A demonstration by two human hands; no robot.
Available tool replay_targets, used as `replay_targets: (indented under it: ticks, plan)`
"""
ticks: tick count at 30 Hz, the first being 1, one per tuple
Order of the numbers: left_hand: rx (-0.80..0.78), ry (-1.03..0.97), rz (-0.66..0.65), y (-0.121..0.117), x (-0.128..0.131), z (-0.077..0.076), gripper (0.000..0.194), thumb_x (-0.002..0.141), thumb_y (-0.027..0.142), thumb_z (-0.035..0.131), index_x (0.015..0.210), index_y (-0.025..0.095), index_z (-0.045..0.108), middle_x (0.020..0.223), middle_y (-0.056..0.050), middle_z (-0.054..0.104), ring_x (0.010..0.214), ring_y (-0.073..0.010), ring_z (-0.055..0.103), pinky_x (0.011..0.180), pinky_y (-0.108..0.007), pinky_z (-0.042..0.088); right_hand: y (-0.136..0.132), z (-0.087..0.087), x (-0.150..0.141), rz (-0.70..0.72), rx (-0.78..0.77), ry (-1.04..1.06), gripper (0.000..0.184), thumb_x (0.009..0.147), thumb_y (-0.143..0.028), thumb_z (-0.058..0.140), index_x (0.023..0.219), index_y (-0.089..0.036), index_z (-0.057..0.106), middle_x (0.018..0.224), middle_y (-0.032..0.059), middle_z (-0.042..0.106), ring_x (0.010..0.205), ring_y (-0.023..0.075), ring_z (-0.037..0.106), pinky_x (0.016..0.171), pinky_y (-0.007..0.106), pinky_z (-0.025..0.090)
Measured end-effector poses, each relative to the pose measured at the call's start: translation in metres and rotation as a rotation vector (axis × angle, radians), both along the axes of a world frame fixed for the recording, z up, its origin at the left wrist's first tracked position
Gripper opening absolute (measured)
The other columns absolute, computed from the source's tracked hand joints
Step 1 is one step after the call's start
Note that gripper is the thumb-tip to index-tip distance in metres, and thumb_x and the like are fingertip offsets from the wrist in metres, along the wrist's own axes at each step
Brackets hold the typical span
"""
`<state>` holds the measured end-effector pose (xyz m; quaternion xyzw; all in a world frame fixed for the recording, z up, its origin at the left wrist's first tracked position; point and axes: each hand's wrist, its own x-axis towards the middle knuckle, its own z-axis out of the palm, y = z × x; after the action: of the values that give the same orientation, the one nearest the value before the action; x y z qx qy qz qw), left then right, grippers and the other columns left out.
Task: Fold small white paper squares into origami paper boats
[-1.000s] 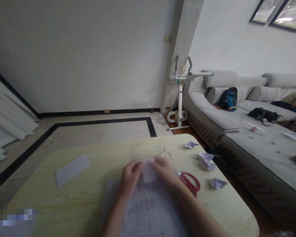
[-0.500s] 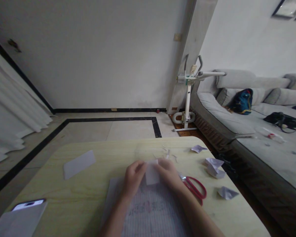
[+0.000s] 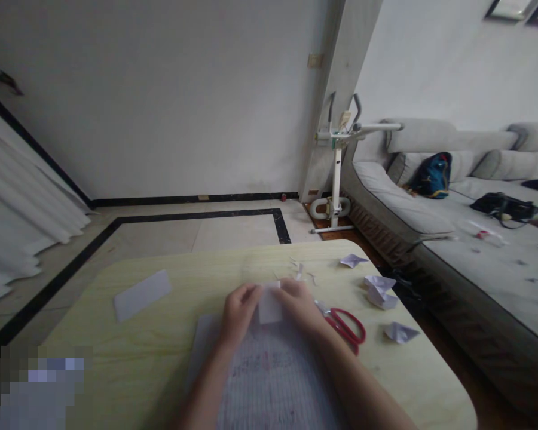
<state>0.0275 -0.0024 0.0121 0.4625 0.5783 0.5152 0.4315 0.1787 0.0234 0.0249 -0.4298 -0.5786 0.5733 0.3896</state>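
Between my two hands is a small white piece of paper (image 3: 270,307), held by its upper edges. My left hand (image 3: 241,310) pinches its left side, and my right hand (image 3: 298,301) grips the right side. Under my hands and forearms lies a lined sheet with handwriting (image 3: 266,376). Red-handled scissors (image 3: 347,328) rest just right of my right hand, their blades partly showing. Thin paper scraps (image 3: 299,272) are scattered beyond my fingertips.
Three folded paper shapes, a far one (image 3: 353,260), a middle one (image 3: 380,292) and a near one (image 3: 401,332), line the table's right side. A white paper rectangle (image 3: 142,295) lies on the left. Pixelation covers the lower left corner. A sofa (image 3: 399,209) stands beyond the table's right edge.
The view has shifted slightly, so the scene sits a little up and left. Both hands keep their hold on the small paper, with hardly any movement.
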Motion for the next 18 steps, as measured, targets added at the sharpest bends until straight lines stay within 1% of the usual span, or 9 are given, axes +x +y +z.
replay_targets:
  ticks: [6, 10, 18]
  plan:
    - [0.013, 0.017, -0.003, 0.0009, -0.0007, -0.0016, 0.027, 0.074, 0.04, 0.06, 0.075, 0.013, 0.064, 0.069, -0.001, 0.061, 0.066, -0.0148, 0.054, 0.059, -0.021, 0.043, 0.0006, -0.0013, 0.0001, -0.013, 0.029, -0.02, 0.024, 0.08, -0.036, 0.056, 0.074, -0.014, 0.064, 0.065, 0.0001, 0.059, 0.06, 0.012, 0.052, 0.052, 0.02, 0.039]
    - [0.034, 0.029, -0.004, -0.001, -0.0009, -0.0002, 0.026, 0.076, 0.039, 0.058, 0.075, 0.014, 0.063, 0.068, -0.001, 0.06, 0.066, -0.0143, 0.054, 0.059, -0.021, 0.042, 0.0009, -0.0027, 0.0003, -0.035, 0.048, -0.063, 0.028, 0.082, -0.038, 0.053, 0.069, -0.014, 0.06, 0.061, -0.0014, 0.053, 0.057, 0.011, 0.048, 0.049, 0.02, 0.036]
    - [0.06, 0.054, 0.024, -0.0004, 0.0007, 0.0021, 0.025, 0.076, 0.038, 0.057, 0.075, 0.014, 0.063, 0.07, -0.001, 0.06, 0.068, -0.0146, 0.054, 0.061, -0.02, 0.042, 0.0022, -0.0045, -0.0003, -0.069, 0.07, -0.123, 0.031, 0.081, -0.04, 0.053, 0.062, -0.015, 0.054, 0.056, -0.0032, 0.044, 0.055, 0.0099, 0.042, 0.048, 0.02, 0.033]
